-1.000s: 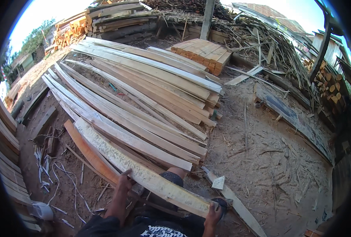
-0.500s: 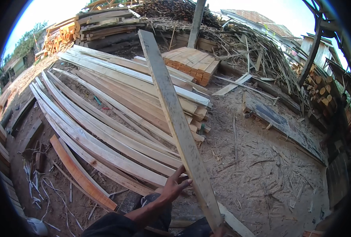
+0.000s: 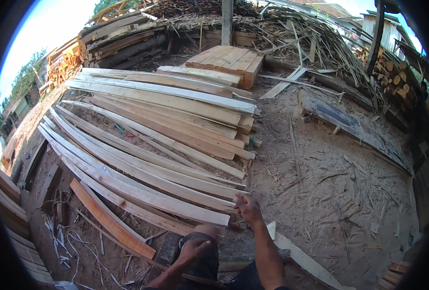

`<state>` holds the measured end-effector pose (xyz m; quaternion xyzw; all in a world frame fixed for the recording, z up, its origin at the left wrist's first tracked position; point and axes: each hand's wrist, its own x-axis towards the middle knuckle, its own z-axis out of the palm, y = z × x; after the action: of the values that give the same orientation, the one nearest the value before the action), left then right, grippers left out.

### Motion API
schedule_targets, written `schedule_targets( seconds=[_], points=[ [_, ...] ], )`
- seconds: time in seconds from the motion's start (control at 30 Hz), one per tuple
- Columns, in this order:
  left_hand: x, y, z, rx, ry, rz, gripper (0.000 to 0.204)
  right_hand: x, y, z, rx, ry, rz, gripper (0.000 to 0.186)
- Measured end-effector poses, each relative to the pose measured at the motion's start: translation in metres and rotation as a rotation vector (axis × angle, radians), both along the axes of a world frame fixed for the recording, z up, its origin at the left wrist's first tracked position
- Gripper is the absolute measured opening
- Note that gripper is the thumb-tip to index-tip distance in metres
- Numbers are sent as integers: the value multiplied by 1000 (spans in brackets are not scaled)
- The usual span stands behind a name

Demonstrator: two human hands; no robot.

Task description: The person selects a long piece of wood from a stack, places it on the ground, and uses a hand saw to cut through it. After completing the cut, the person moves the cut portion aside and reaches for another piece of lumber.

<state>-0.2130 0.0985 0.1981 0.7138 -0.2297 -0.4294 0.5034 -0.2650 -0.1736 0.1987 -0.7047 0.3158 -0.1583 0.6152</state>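
Long pale sawn planks [image 3: 142,166] lie fanned out side by side on the ground, their near ends pointing toward me. My right hand [image 3: 249,209] reaches forward, its curled fingers closed at the near end of a wooden plank [image 3: 219,189]. Just left of it, the cut end of a wider plank [image 3: 217,217] sits close to my knee. Over my bent left leg [image 3: 203,236] is my left hand [image 3: 195,250], empty, with thumb and fingers loosely apart. Part of its fingers is turned from view.
A block of stacked boards [image 3: 224,60] stands behind the planks, beside a post [image 3: 227,21]. A reddish curved slab [image 3: 110,220] lies at left. Right of me are bare dirt [image 3: 316,193], a dark flat panel [image 3: 354,125] and a pale offcut [image 3: 306,261]. Scrap wood [image 3: 291,43] heaps behind.
The plank that stood tilted up in front of me is down among the others. My left hand has left it and drawn back over my leg; my right hand has come forward.
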Motion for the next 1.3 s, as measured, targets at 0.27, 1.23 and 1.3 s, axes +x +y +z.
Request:
schedule_targets(
  seconds=[0.27, 1.23, 1.3],
  points=[
    [-6, 8, -86, 303, -177, 55, 33, -251, 5, -175, 419, -52, -1029, 18],
    [-14, -37, -91, 513, -642, 317, 35, -489, 182, -131, -122, 1232, 90, 58],
    [-14, -30, -90, 468, -646, 305, 35, -478, 198, -125, 212, 1217, 246, 53]
  ],
)
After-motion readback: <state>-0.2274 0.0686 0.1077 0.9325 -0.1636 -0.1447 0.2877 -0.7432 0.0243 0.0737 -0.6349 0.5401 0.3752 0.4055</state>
